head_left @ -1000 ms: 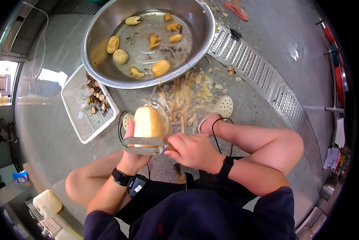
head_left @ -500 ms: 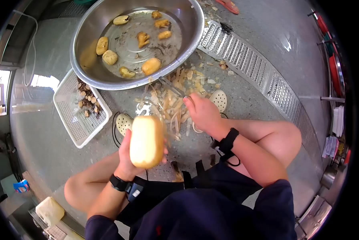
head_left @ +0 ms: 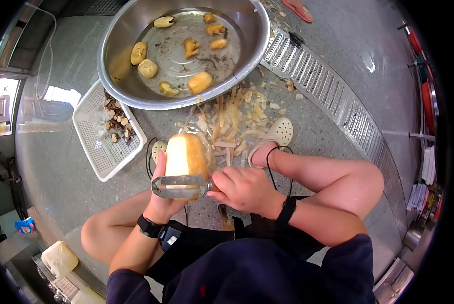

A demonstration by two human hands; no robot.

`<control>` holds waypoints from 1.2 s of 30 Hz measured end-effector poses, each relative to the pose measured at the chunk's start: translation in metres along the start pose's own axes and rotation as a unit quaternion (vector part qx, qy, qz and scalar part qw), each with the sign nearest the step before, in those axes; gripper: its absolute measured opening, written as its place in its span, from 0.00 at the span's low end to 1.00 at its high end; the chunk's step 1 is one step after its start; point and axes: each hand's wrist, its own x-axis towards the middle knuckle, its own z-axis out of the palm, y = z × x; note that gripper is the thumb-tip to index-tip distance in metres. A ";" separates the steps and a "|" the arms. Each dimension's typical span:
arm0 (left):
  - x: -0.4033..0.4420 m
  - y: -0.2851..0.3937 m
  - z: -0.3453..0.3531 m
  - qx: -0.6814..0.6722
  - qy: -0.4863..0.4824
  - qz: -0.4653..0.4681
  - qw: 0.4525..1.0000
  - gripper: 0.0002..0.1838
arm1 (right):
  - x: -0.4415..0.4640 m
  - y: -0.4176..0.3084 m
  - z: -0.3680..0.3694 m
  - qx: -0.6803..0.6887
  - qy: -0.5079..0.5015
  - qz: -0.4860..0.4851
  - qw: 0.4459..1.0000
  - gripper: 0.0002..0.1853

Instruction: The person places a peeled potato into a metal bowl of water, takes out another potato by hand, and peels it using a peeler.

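Observation:
My left hand (head_left: 162, 200) is wrapped round a thick, pale section of lotus root (head_left: 185, 154), partly peeled, with yellowish skin along its right side. In my right hand (head_left: 247, 188) is the handle of a metal peeler (head_left: 182, 186). Its wide slotted head lies across the near end of the lotus root. The fingers of my left hand are partly hidden beneath the root. Just beyond my hands, long strips of peel (head_left: 232, 119) are heaped on the floor.
A large metal basin (head_left: 103, 71) holds shallow water and several yellowish root pieces. Left of it, a white plastic basket (head_left: 91, 134) contains dark-edged cut ends. A metal drain grate (head_left: 333, 91) curves along the right. Another person's foot in a red sandal (head_left: 299, 10) shows at the top.
My right hand has come down and left from the peel heap, bringing the peeler onto the lotus root. The root now tilts slightly differently in my left hand. The view has shifted a little.

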 end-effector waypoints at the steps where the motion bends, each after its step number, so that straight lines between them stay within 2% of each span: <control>1: 0.000 -0.001 0.000 0.000 0.026 0.002 1.000 0.44 | 0.000 0.003 -0.001 -0.009 -0.004 -0.005 1.000 0.17; 4: -0.007 0.000 0.009 0.024 0.044 -0.031 0.998 0.41 | 0.005 0.014 0.002 -0.032 0.003 -0.006 0.999 0.17; 7: -0.005 -0.007 -0.001 0.042 -0.023 -0.028 0.998 0.37 | 0.007 0.032 0.007 -0.038 0.008 0.018 0.999 0.18; 10: 0.001 -0.004 -0.009 0.062 -0.044 -0.035 0.997 0.35 | 0.007 0.041 0.015 -0.044 0.007 0.026 0.999 0.17; 11: 0.002 -0.005 -0.012 0.053 -0.015 -0.041 0.998 0.37 | 0.008 0.044 0.018 -0.048 0.009 0.022 0.999 0.16; 14: -0.003 -0.005 -0.012 0.020 -0.021 -0.075 0.997 0.39 | 0.003 0.077 0.023 -0.091 0.000 0.120 0.989 0.16; 16: -0.014 -0.017 -0.010 0.052 -0.060 -0.066 0.995 0.43 | 0.014 0.110 0.001 -0.099 -0.037 0.274 0.956 0.17; 17: -0.010 -0.015 -0.011 0.028 -0.074 -0.075 0.994 0.43 | 0.013 0.119 -0.007 -0.101 -0.061 0.350 0.929 0.17; 19: -0.009 -0.013 -0.011 -0.004 -0.079 -0.085 0.993 0.44 | 0.002 0.116 0.007 -0.013 -0.048 0.359 0.932 0.19; 21: -0.005 -0.003 -0.005 0.001 -0.075 -0.075 0.994 0.45 | 0.010 0.108 0.014 0.052 -0.041 0.345 0.936 0.19; 23: -0.005 -0.003 -0.001 0.059 -0.012 -0.017 0.998 0.44 | 0.017 0.072 0.002 0.097 -0.050 0.340 0.934 0.19; 24: -0.003 -0.003 0.001 0.087 0.016 0.014 0.996 0.44 | 0.016 0.058 -0.001 0.094 -0.048 0.303 0.947 0.18; 27: -0.001 0.000 0.008 0.093 0.067 0.031 0.993 0.43 | 0.009 0.022 -0.008 0.081 -0.045 0.176 0.980 0.17; 29: 0.001 0.003 0.004 0.060 0.048 0.020 0.997 0.42 | 0.004 0.005 -0.009 0.068 -0.038 0.087 0.993 0.16; 32: -0.002 0.004 0.007 0.026 -0.009 0.009 1.000 0.41 | -0.002 -0.004 -0.002 0.012 -0.025 0.014 1.000 0.16; 34: -0.001 0.005 0.001 0.036 -0.049 0.014 0.998 0.39 | -0.003 -0.004 -0.003 -0.005 -0.029 0.006 1.000 0.16; 36: -0.001 0.004 0.000 0.043 -0.033 0.009 0.999 0.38 | -0.002 0.000 -0.003 -0.032 -0.026 -0.010 0.999 0.17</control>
